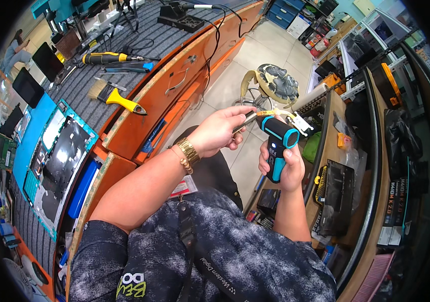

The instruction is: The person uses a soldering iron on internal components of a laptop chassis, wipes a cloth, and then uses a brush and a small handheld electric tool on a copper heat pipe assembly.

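My left hand (217,132), with a gold watch at the wrist, is closed on a narrow dark metallic part (246,121). A yellowish strip (265,114) shows by the part's far end, in front of the blower; I cannot make out its exact kind. My right hand (292,170) is wrapped round the grip of a black and teal handheld air blower (279,135). The blower is upright, its round grille facing right and its other end close to the left hand's part. A white piece (300,124) shows just beyond the blower; whether it joins the held part is unclear.
At left, a ribbed grey workbench (81,108) carries a yellow-handled brush (117,95), a screwdriver (106,58) and an opened laptop shell (59,166). An orange drawer front (174,80) edges it. A stool (278,83) stands ahead; crowded shelves (333,128) line the right.
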Motion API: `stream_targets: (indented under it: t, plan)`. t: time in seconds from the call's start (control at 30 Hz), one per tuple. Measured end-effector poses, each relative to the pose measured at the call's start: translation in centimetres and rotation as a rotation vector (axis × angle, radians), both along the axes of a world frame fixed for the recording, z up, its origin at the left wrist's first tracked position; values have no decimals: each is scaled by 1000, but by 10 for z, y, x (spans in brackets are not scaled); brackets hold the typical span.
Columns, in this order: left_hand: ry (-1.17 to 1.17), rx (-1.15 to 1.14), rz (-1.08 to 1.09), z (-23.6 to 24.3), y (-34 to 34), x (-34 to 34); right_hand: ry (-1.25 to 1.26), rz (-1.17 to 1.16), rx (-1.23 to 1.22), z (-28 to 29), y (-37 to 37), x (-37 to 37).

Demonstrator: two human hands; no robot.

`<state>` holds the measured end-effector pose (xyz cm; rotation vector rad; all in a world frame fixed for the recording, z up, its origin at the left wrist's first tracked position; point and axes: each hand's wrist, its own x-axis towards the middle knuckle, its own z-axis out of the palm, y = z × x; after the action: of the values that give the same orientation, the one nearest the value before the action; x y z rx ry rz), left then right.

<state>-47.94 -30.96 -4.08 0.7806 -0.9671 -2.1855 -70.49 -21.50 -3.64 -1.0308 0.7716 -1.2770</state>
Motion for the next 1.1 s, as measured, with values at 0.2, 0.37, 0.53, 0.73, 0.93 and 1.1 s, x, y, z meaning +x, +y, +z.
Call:
stream_targets:
  t: [0.2,0.37,0.53,0.73,0.93,1.1]
  plan:
    - [32,1,35,-2,-4,5,-4,29,-16,1,1,3]
    - [-5,-63,130,-11,-5,1,-5,55,-3,4,3,5]
    - [-18,-74,106,-16,-9,0,-5,104,10,9,6,8]
    - [-17,-52,134,-11,-9,0,39,169,43,11,11,17]
    - [-77,-98,143,-4,-6,2,78,232,80,13,18,26]
    - [-8,-32,134,-18,-11,5,61,210,68,13,16,26]
